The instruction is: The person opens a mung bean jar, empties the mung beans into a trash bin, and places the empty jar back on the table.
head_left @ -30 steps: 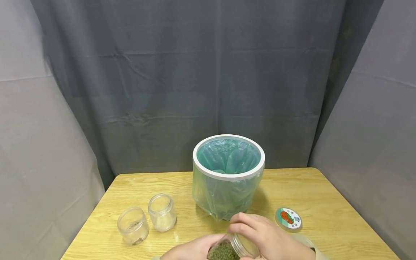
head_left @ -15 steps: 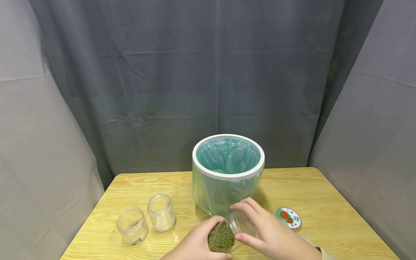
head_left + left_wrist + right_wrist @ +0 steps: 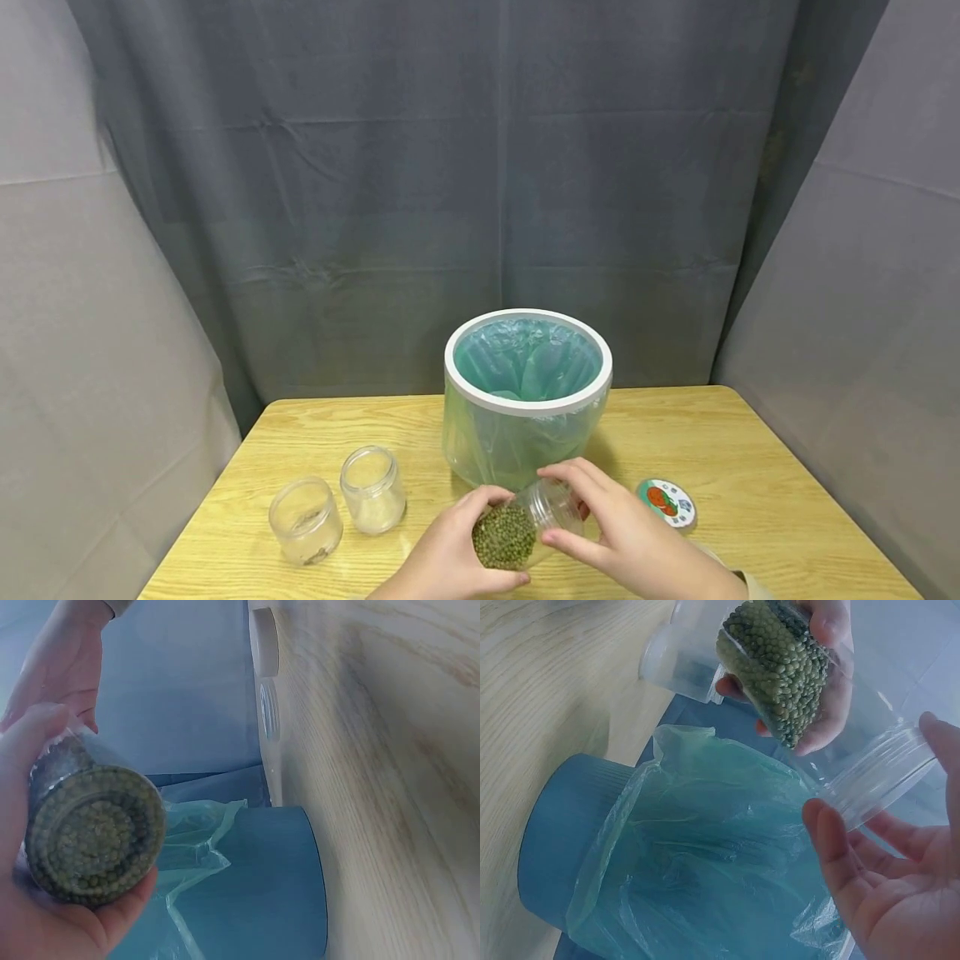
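Note:
My left hand (image 3: 453,542) grips the bean-filled end of a clear jar (image 3: 504,537), held tilted sideways above the table. Small green beans (image 3: 776,671) lie in that end; the left wrist view looks at the jar's round base (image 3: 94,836). At the other end, the fingers and thumb of my right hand (image 3: 611,521) hold the clear threaded end (image 3: 885,769). Whether a clear lid sits there I cannot tell. Just behind both hands stands a wastebasket (image 3: 528,408) with a white rim and a green plastic liner (image 3: 727,825).
Two more clear jars stand at the left, one with dark bits (image 3: 306,525) at its bottom and one with a cloudy lower part (image 3: 375,492). A round lid with a tomato picture (image 3: 667,504) lies on the wooden table (image 3: 757,483) at the right.
My hands have brought the bean jar up and slightly further from me. The fingers of my right hand have spread wider around the threaded end. The wastebasket and the other jars stay put.

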A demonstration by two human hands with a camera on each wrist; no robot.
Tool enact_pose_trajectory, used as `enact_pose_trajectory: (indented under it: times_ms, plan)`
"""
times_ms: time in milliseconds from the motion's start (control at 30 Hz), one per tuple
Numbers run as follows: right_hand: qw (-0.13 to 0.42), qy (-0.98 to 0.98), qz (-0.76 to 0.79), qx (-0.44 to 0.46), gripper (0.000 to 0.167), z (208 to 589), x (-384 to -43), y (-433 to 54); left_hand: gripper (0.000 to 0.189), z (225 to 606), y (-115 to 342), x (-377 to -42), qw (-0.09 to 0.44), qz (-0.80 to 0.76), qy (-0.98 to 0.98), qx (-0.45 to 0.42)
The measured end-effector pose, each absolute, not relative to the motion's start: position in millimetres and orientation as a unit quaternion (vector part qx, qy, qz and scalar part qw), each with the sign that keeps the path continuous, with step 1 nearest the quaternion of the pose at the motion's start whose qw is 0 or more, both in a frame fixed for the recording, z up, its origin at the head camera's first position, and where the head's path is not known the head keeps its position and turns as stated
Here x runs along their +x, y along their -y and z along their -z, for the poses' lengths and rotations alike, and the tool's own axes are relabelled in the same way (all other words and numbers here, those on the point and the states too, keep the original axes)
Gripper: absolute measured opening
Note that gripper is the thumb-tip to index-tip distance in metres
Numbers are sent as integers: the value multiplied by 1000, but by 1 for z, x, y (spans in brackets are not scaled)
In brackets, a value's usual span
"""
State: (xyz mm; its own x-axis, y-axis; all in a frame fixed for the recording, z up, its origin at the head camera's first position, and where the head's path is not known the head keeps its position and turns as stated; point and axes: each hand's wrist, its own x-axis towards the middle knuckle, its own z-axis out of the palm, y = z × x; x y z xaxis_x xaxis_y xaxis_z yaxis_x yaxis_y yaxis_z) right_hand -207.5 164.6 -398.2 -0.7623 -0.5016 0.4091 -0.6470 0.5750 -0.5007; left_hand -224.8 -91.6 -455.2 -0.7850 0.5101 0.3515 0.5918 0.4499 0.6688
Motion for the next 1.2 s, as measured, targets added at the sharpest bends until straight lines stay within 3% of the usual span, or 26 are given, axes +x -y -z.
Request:
enact_pose_trajectory:
  times_ms: [200, 533, 800, 1200]
  plan:
    - [116, 874, -327, 341, 52, 399, -207, -167, 68, 453, 93, -225, 41, 423, 838, -341]
    - [139, 847, -295, 419, 56, 395, -206, -172, 64, 451, 97, -225, -23, 471, 808, -354]
    - [105, 826, -299, 466, 64, 391, -206, -176, 63, 455, 102, -228, -73, 491, 794, -350]
    - [103, 789, -307, 522, 62, 390, -209, -182, 63, 456, 101, -229, -80, 492, 790, -358]
